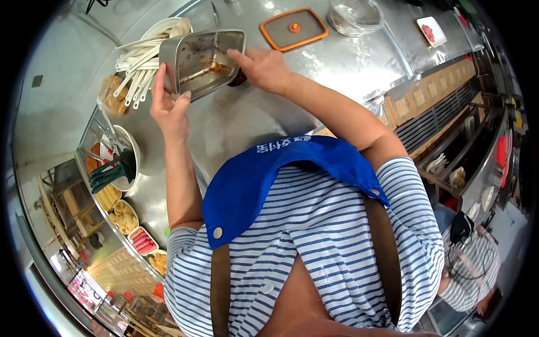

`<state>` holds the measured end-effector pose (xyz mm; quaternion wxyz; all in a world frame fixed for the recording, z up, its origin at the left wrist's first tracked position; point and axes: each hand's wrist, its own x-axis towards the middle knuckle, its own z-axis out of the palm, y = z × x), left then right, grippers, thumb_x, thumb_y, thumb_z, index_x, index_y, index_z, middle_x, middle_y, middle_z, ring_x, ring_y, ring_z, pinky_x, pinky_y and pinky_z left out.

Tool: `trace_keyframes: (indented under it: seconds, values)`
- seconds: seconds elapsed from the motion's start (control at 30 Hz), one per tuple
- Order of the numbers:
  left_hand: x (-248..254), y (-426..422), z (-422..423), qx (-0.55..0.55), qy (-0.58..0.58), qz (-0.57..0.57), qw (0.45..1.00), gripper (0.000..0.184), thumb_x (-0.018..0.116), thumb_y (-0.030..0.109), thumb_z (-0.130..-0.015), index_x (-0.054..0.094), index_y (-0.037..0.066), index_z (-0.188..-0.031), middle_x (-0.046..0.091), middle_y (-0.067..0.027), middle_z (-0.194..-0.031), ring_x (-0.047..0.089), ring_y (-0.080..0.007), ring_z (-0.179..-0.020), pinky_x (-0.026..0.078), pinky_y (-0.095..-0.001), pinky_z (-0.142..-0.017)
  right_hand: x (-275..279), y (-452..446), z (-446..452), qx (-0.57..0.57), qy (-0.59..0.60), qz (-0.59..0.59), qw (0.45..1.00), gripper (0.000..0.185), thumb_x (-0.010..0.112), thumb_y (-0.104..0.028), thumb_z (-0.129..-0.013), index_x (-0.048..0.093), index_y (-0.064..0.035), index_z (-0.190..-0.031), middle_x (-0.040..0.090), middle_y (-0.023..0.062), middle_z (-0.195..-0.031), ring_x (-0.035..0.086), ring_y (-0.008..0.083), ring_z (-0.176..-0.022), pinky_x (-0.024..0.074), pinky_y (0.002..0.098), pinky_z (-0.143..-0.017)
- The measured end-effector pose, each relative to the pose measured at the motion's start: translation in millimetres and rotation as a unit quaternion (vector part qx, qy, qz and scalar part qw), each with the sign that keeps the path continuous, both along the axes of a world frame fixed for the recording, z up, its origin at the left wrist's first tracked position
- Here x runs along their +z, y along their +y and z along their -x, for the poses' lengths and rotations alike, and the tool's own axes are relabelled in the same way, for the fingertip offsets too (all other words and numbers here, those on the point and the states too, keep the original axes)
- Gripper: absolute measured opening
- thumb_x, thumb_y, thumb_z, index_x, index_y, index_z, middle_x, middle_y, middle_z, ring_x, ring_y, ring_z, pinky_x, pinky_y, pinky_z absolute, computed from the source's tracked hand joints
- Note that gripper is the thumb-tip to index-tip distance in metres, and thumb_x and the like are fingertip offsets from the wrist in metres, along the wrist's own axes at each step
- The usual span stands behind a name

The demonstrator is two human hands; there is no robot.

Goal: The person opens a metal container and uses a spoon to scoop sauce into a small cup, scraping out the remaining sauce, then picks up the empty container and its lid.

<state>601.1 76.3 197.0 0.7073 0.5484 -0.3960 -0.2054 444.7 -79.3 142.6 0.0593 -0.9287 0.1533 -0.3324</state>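
Note:
A rectangular metal container [196,56] is tilted above the steel table, with brown sauce residue and dark bits on its inside. My left hand [170,109] grips its left and near side, thumb at the near corner and fingers along the outer wall. My right hand [268,70] is closed at the right rim, one digit reaching over the edge; its other fingers are curled and partly hidden. Below the right hand a small dark reddish-brown thing [240,78] shows, too covered to name. White long-handled utensils [137,64] lie in a bowl just left of the container.
An orange-rimmed lid [281,35] and a clear round tub [355,19] sit at the back of the steel table [348,73]. A white tray of meat [431,32] stands far right. Green-handled tools [112,175] and food trays [143,240] line the left edge. Another person [469,269] is behind, lower right.

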Motion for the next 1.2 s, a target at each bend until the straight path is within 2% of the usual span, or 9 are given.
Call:
trace_keyframes:
  seconds: [0.13,0.2,0.4,0.73,0.93,1.0,1.03,1.1,1.2]
  values:
    - [6.1,0.4,4.7,-0.001,0.006,0.007,1.000,0.066,0.053,-0.013,-0.063,0.041,-0.004,-0.128,0.037,-0.0102,-0.129,0.038,-0.0217,-0.123,0.038,-0.0301,-0.096,-16.7,0.8,14.2,0.048,0.036,0.020,0.998,0.041,0.058,-0.009,-0.068,0.057,-0.0130,-0.109,0.049,0.0035,-0.063,0.054,0.0216,-0.055,0.0432,0.0335,-0.046]
    - [6.8,2.8,7.2,0.010,-0.079,-0.026,0.997,0.068,0.057,-0.011,-0.062,0.045,0.002,-0.127,0.036,-0.0096,-0.127,0.042,-0.0181,-0.116,0.045,-0.0231,-0.083,-9.3,-6.6,13.4,0.010,0.021,0.019,1.000,0.042,0.058,-0.009,-0.068,0.057,-0.0133,-0.110,0.050,0.0033,-0.064,0.054,0.0212,-0.055,0.0433,0.0331,-0.046]
    - [4.9,0.9,13.3,0.011,-0.185,-0.071,0.980,0.069,0.064,-0.006,-0.058,0.051,0.010,-0.124,0.033,-0.0109,-0.128,0.045,-0.0170,-0.110,0.046,-0.0201,-0.063,-10.0,-11.0,7.3,-0.012,0.069,0.040,0.997,0.046,0.058,-0.014,-0.067,0.056,-0.0144,-0.113,0.052,0.0037,-0.071,0.055,0.0204,-0.059,0.0449,0.0323,-0.050]
    - [5.8,2.7,15.8,0.012,-0.242,-0.090,0.966,0.067,0.062,-0.006,-0.057,0.053,0.011,-0.122,0.034,-0.0098,-0.127,0.045,-0.0183,-0.109,0.046,-0.0206,-0.062,-18.6,-12.6,57.1,0.078,0.116,0.003,0.990,0.052,0.059,-0.016,-0.065,0.053,-0.0170,-0.117,0.052,0.0029,-0.074,0.056,0.0204,-0.067,0.0458,0.0324,-0.054]
    - [12.0,-0.5,20.8,0.007,-0.247,-0.079,0.966,0.069,0.061,-0.007,-0.057,0.052,0.012,-0.122,0.034,-0.0095,-0.126,0.045,-0.0183,-0.109,0.048,-0.0220,-0.063,-17.5,-17.3,32.0,-0.002,0.089,-0.013,0.996,0.053,0.057,-0.014,-0.067,0.051,-0.0164,-0.120,0.053,0.0055,-0.075,0.057,0.0230,-0.069,0.0458,0.0336,-0.054]
    - [13.5,0.6,22.3,-0.017,-0.205,-0.092,0.974,0.068,0.057,-0.014,-0.062,0.045,0.003,-0.127,0.029,-0.0113,-0.130,0.035,-0.0208,-0.122,0.042,-0.0304,-0.092,-25.8,-13.2,28.3,0.019,0.088,0.003,0.996,0.053,0.057,-0.013,-0.068,0.050,-0.0163,-0.120,0.053,0.0056,-0.075,0.057,0.0232,-0.067,0.0457,0.0334,-0.054]
    - [13.3,-0.6,21.1,-0.017,-0.206,-0.091,0.974,0.068,0.057,-0.014,-0.062,0.045,0.003,-0.127,0.029,-0.0113,-0.130,0.035,-0.0208,-0.122,0.042,-0.0304,-0.092,-29.7,-12.2,26.8,0.043,0.089,0.021,0.995,0.052,0.056,-0.013,-0.068,0.050,-0.0162,-0.120,0.052,0.0057,-0.075,0.057,0.0235,-0.066,0.0455,0.0333,-0.053]
    - [11.6,-2.2,17.5,0.019,-0.250,-0.067,0.966,0.068,0.059,-0.007,-0.058,0.051,0.011,-0.123,0.034,-0.0093,-0.126,0.044,-0.0180,-0.110,0.047,-0.0207,-0.063,-29.8,-8.1,42.0,0.059,0.084,0.014,0.995,0.051,0.056,-0.013,-0.068,0.051,-0.0160,-0.119,0.052,0.0053,-0.075,0.056,0.0232,-0.065,0.0454,0.0332,-0.053]
    - [11.1,0.8,14.0,0.045,-0.278,-0.097,0.955,0.068,0.059,-0.008,-0.057,0.052,0.010,-0.123,0.035,-0.0089,-0.127,0.044,-0.0164,-0.110,0.045,-0.0194,-0.063,-28.5,-14.2,70.9,0.082,0.094,0.010,0.992,0.048,0.056,-0.012,-0.068,0.053,-0.0160,-0.116,0.052,0.0043,-0.073,0.056,0.0221,-0.063,0.0450,0.0332,-0.053]
